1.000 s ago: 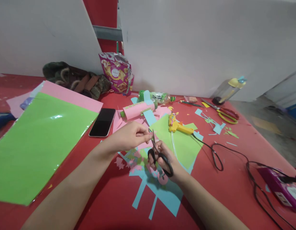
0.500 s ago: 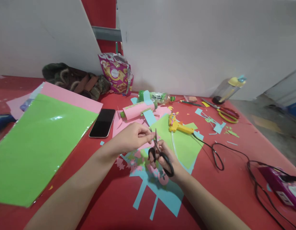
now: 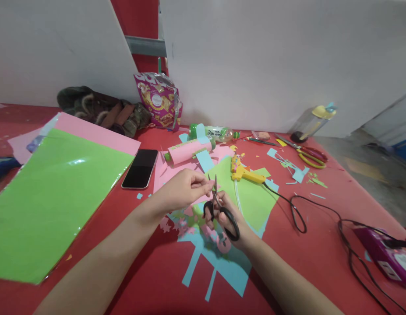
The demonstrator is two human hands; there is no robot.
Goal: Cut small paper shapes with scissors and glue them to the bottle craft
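My right hand [image 3: 229, 215] grips black-handled scissors [image 3: 221, 210], their blades pointing up and away from me. My left hand [image 3: 183, 188] pinches a small scrap at the blades, too small to name. Both hands hover over a pile of blue, pink and green paper cuttings [image 3: 203, 245] on the red table [image 3: 308, 245]. Just beyond the hands lie a green paper sheet [image 3: 252, 197] and a yellow glue gun [image 3: 244, 173].
Large green sheet [image 3: 48, 197] over pink sheets at left, a black phone [image 3: 140, 168] beside it. A pink paper roll [image 3: 188, 149], a bottle [image 3: 216, 132], a snack bag [image 3: 158, 99]. Red-yellow scissors [image 3: 309, 156] far right; black cable [image 3: 321, 214] to a purple power strip [image 3: 386, 258].
Both hands have drifted slightly right and up with the scissors; the grips are unchanged.
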